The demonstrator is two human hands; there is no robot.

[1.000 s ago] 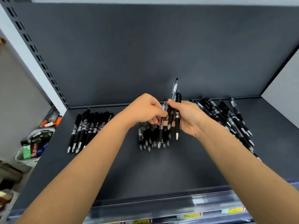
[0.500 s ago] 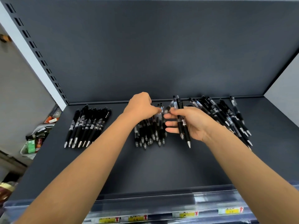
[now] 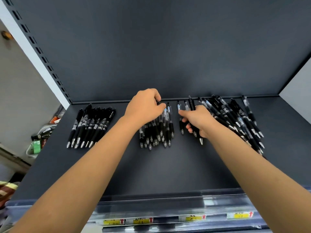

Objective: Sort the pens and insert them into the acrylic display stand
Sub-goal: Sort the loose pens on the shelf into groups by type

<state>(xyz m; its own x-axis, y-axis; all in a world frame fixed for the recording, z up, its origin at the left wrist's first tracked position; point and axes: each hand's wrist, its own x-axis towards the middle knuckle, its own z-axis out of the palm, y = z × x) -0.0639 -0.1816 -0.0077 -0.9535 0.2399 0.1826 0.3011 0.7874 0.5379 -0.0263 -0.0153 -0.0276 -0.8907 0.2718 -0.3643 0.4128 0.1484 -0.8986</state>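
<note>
Dark shelf [image 3: 168, 174] bearing three groups of black pens, all with long axes running from back edge to front edge, tips toward the front. The right heap [image 3: 235, 115], loose and crossed, lies toward the back right corner. The left row [image 3: 90, 126], laid side by side, lies toward the back left corner. The middle pile [image 3: 156, 132] sits between them near the back edge. The left hand [image 3: 144, 106] is over the rear ends of the middle pile with fingers curled; whether it pinches a pen there cannot be told. The right hand [image 3: 196, 121] lies in the gap between the middle pile and the right heap, nearer the heap, and grasps the held pens [image 3: 191, 105], a few together, parallel to the rest. A clear front rail [image 3: 151, 204] with yellow price labels [image 3: 114, 221] runs along the front edge. No acrylic display stand can be made out, so sorting appears to be the step in hand: the held pens lie just right of the middle pile.
</note>
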